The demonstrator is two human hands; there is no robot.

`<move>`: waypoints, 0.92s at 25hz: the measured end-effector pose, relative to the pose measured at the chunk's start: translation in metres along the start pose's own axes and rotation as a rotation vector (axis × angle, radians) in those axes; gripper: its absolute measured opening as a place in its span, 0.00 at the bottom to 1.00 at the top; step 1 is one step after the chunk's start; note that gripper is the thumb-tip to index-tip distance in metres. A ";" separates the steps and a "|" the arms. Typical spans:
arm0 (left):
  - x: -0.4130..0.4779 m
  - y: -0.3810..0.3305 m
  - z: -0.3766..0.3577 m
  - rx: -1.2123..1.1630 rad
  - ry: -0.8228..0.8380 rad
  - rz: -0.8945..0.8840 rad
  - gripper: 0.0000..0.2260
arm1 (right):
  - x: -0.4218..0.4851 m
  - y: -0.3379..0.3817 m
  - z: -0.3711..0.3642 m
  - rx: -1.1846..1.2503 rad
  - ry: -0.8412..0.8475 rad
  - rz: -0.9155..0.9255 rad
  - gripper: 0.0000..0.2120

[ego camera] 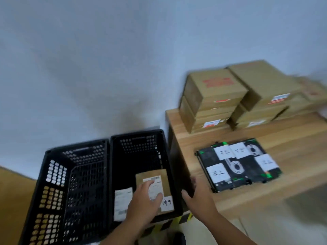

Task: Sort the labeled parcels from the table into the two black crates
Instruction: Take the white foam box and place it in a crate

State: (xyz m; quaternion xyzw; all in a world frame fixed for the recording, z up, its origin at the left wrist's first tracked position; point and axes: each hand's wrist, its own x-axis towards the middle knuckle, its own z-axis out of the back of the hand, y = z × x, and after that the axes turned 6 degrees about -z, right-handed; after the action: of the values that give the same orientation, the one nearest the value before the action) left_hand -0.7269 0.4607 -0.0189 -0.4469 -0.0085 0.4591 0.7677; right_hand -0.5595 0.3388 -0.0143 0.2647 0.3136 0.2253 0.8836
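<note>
Two black crates sit side by side on the floor at 7 o'clock. The left crate (58,200) has nothing in it that I can see. In the right crate (136,134) a brown parcel (163,181) with a white label leans at a tilt by the near wall. The left hand (143,200) lies on top of it, with the thumb and one finger spread on the label. I cannot tell if the hand grips the parcel or just rests on it. At 9 o'clock from this parcel, in the same crate, there is a white label (123,202). The right hand (196,193) is loose and holds nothing. It is at 3 o'clock from the right crate, just beside the table (292,138). On the table lie flat black parcels (251,167) with white labels. Behind them, at 1 o'clock, brown boxes (212,92) are stacked against the wall.
</note>
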 end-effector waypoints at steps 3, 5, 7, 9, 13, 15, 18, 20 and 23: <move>-0.005 -0.046 -0.008 -0.062 -0.003 -0.062 0.18 | -0.020 -0.011 0.058 0.034 -0.113 0.005 0.17; -0.008 -0.081 -0.024 -0.087 0.018 -0.136 0.15 | -0.029 -0.024 0.092 0.072 -0.198 0.007 0.16; -0.014 -0.120 -0.047 -0.117 0.062 -0.223 0.17 | -0.038 -0.044 0.125 0.112 -0.262 -0.014 0.16; -0.021 -0.155 -0.072 -0.137 0.090 -0.291 0.16 | -0.043 -0.068 0.153 0.143 -0.307 -0.028 0.16; -0.027 -0.229 -0.130 -0.136 0.184 -0.383 0.09 | -0.048 -0.125 0.214 0.248 -0.373 -0.048 0.14; -0.027 -0.274 -0.166 -0.136 0.231 -0.404 0.09 | -0.043 -0.160 0.251 0.287 -0.408 -0.073 0.15; -0.032 -0.355 -0.236 -0.173 0.226 -0.430 0.09 | -0.031 -0.217 0.320 0.331 -0.461 -0.111 0.17; -0.037 -0.408 -0.280 -0.171 0.238 -0.454 0.08 | -0.024 -0.252 0.366 0.337 -0.502 -0.105 0.17; -0.035 -0.472 -0.335 -0.166 0.264 -0.473 0.09 | -0.009 -0.295 0.428 0.356 -0.547 -0.107 0.15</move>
State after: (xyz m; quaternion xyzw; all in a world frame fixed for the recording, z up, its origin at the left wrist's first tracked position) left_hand -0.2763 0.1242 0.1213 -0.5498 -0.0500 0.2030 0.8087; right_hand -0.2094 -0.0302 0.0935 0.4488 0.1126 0.0407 0.8856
